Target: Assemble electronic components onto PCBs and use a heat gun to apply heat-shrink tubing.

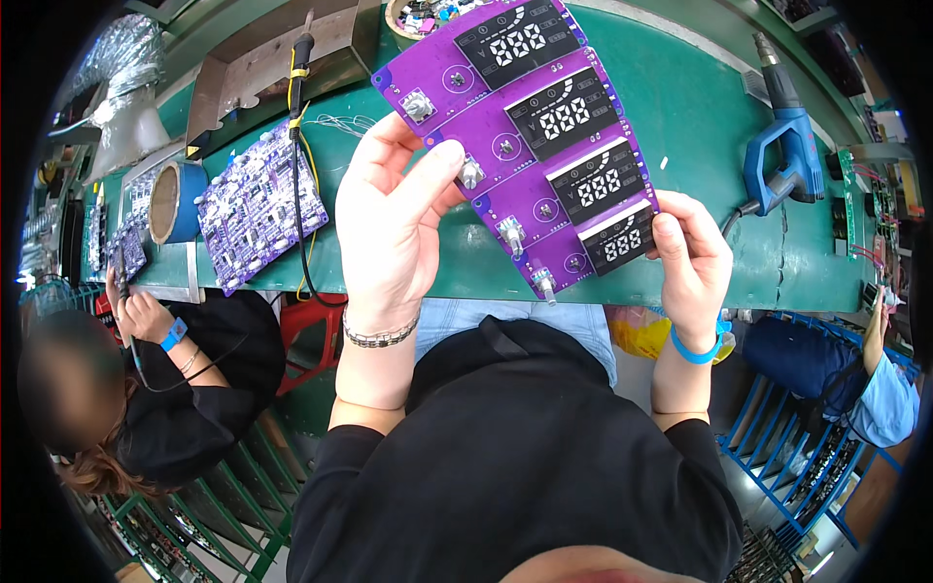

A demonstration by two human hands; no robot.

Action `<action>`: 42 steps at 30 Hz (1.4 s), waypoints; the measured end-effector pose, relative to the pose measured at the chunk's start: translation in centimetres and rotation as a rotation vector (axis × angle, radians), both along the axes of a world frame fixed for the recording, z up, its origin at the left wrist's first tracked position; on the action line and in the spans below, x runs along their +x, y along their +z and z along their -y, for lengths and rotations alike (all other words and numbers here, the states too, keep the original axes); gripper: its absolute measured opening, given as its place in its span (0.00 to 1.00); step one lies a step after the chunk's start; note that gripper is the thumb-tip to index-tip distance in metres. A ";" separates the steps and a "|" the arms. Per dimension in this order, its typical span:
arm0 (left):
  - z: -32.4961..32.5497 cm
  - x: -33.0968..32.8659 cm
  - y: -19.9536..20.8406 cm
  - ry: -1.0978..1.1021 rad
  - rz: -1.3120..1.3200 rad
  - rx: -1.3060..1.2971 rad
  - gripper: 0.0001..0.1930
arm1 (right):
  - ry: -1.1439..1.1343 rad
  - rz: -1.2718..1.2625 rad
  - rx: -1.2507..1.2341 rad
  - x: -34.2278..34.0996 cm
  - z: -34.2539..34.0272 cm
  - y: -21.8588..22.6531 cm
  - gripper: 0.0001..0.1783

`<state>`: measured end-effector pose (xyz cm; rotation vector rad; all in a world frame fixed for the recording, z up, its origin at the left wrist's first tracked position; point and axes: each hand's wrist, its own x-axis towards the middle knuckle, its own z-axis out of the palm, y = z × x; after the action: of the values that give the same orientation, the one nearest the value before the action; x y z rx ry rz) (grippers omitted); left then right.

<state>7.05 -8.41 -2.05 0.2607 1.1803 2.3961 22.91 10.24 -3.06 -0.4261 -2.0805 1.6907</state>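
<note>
Green bench (702, 126) below, a purple circuit board (532, 176) bears four black displays (562, 115).

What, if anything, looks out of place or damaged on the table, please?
A small white scrap lies loose on the green table, and a dark jagged line near the heat gun might be a crack.
</note>
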 end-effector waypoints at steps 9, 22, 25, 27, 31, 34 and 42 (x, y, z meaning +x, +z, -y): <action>0.1 -0.2 -0.2 0.004 0.037 -0.008 0.16 | 0.000 -0.032 0.017 -0.3 0.0 0.0 0.11; 0.3 -0.3 -0.7 0.012 0.070 -0.031 0.15 | -0.027 -0.049 0.146 -0.5 0.0 -0.1 0.10; 0.5 -0.3 -0.7 0.009 0.054 -0.041 0.16 | -0.029 -0.053 0.150 -0.6 0.0 -0.1 0.10; 0.7 -0.4 -0.8 0.001 0.023 -0.057 0.17 | -0.025 -0.066 0.160 -0.6 0.1 -0.1 0.10; 0.6 -0.3 -0.6 0.001 0.003 -0.072 0.18 | -0.032 -0.066 0.170 -0.7 0.1 -0.1 0.10; 0.5 0.0 -0.2 0.027 -0.004 -0.079 0.19 | -0.027 -0.076 0.170 -0.7 0.1 -0.1 0.10; 0.6 -0.2 -0.5 0.058 0.028 -0.094 0.14 | -0.016 -0.070 0.174 -0.7 0.1 0.1 0.10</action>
<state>6.83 -8.96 -2.55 0.1649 1.2999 2.3782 22.18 10.13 -2.94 -0.3235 -2.1451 1.4784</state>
